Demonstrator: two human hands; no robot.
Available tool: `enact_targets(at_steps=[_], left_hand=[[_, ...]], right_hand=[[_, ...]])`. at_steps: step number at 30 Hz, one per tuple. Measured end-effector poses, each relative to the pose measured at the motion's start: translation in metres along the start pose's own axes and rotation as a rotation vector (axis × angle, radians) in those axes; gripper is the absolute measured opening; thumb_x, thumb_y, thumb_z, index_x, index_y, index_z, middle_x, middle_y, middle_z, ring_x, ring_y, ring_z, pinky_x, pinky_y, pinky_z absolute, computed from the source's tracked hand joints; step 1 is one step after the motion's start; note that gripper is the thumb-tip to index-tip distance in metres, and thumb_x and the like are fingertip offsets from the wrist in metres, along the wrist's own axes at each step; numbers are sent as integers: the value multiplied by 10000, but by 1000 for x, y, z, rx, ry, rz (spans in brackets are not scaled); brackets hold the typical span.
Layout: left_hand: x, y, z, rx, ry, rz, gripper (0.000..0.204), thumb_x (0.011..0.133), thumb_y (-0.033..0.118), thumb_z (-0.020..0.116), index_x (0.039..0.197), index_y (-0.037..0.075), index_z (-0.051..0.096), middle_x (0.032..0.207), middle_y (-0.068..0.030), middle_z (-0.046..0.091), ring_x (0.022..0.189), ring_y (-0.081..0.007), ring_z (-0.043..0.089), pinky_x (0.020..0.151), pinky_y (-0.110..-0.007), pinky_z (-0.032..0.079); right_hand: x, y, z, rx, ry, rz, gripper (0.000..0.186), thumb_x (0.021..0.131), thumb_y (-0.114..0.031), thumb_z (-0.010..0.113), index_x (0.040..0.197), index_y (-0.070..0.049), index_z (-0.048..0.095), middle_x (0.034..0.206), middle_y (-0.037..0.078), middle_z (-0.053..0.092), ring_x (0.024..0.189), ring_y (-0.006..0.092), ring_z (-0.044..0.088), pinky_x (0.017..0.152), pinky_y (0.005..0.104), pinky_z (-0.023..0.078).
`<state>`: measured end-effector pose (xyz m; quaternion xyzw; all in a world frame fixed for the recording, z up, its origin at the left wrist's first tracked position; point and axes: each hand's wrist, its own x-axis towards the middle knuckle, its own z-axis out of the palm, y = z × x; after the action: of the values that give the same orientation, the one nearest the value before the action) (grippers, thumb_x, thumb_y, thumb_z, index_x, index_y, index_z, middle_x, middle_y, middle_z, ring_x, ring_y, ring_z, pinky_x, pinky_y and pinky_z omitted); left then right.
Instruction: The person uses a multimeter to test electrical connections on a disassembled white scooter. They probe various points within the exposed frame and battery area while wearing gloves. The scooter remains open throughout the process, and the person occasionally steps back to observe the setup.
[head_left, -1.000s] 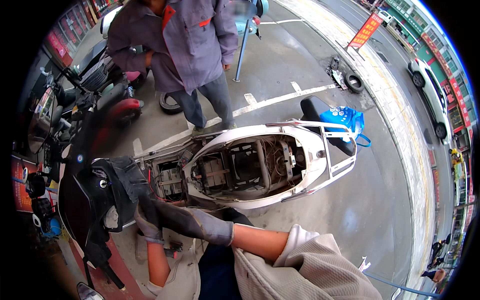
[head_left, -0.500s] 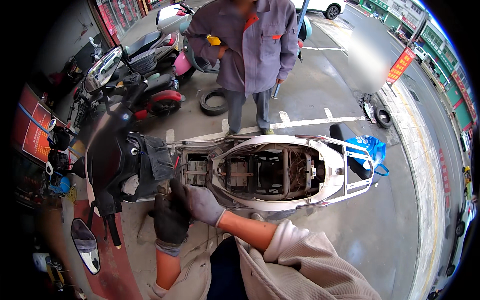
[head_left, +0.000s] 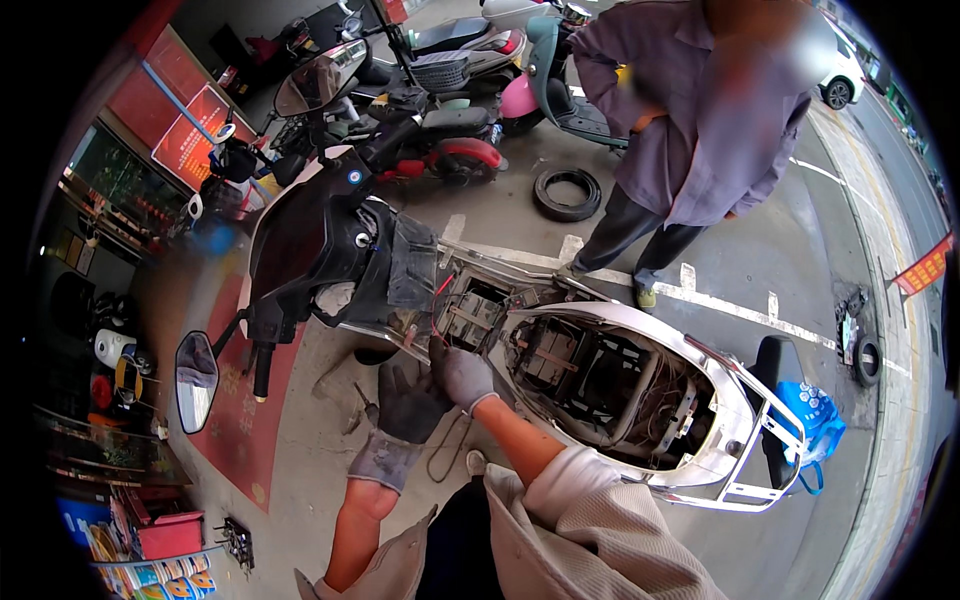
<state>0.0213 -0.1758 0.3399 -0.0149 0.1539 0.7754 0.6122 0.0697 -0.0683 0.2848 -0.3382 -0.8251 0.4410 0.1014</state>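
Both my hands wear grey gloves with dark palms and fingers, and they meet beside the footwell of a stripped scooter (head_left: 640,330). My right hand (head_left: 465,378) is closed, its fingertips pinched around the lower end of a thin red wire (head_left: 441,290) that rises from the footwell. Against it lies my left hand (head_left: 412,402), some fingers apart and bent; nothing shows clearly in it. The scooter's white body has no seat, baring a frame and loose wiring. Its black front panel (head_left: 300,235) and handlebar stand to the left.
A person in a grey-purple jacket (head_left: 680,130) stands across the scooter. A loose tyre (head_left: 567,194) lies behind it, near parked scooters (head_left: 460,120). A blue bag (head_left: 812,415) is by the rear rack. The left mirror (head_left: 196,383) juts out, and a thin cable (head_left: 448,455) lies below my hands.
My view has turned left, so the scooter now lies slanted, with more of the shop showing. My hands stay together, the left one's fingers now more spread. The red wire shows more clearly.
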Motion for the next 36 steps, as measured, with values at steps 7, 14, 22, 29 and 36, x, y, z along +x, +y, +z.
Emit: enact_targets(at_steps=[7, 14, 22, 29, 36], left_hand=[[-129, 11, -30, 385, 557, 227, 476, 965, 390, 361, 1288, 51, 445, 1332, -87, 472, 1203, -204, 451, 1051, -321, 310], [-143, 30, -135, 164, 826, 277, 241, 938, 184, 453, 1119, 72, 568, 1105, -96, 622, 999, -217, 589, 912, -362, 449], [-199, 130, -259, 506, 469, 343, 313, 954, 225, 369, 1158, 56, 535, 1101, -98, 605, 1012, -238, 576, 908, -379, 458], [-73, 57, -136, 421, 604, 28, 355, 944, 334, 395, 1163, 104, 554, 1142, -47, 609, 1043, -196, 565, 922, -348, 446], [-30, -3, -26, 887, 241, -135, 366, 963, 345, 321, 1191, 149, 529, 1194, -33, 567, 986, -205, 555, 855, -364, 407]], right_hand=[[-75, -61, 42, -20, -307, -501, 229, 813, -135, 486, 960, 11, 584, 897, 196, 618, 943, 341, 565, 835, 434, 442], [-108, -74, 103, -283, -456, -514, 251, 835, -156, 461, 902, 11, 636, 899, 197, 638, 845, 327, 616, 772, 398, 468], [-132, -106, 23, 227, -605, -735, 306, 786, -74, 539, 1085, -13, 564, 1060, 162, 592, 1061, 330, 531, 857, 418, 442], [-133, -48, 24, 15, -243, -256, 825, 704, -159, 655, 1353, 85, 207, 1131, 267, 484, 1028, 407, 521, 828, 436, 458], [-117, 20, -8, 783, -188, 257, 448, 813, -273, 580, 1166, -21, 467, 926, 145, 644, 909, 304, 609, 725, 397, 468]])
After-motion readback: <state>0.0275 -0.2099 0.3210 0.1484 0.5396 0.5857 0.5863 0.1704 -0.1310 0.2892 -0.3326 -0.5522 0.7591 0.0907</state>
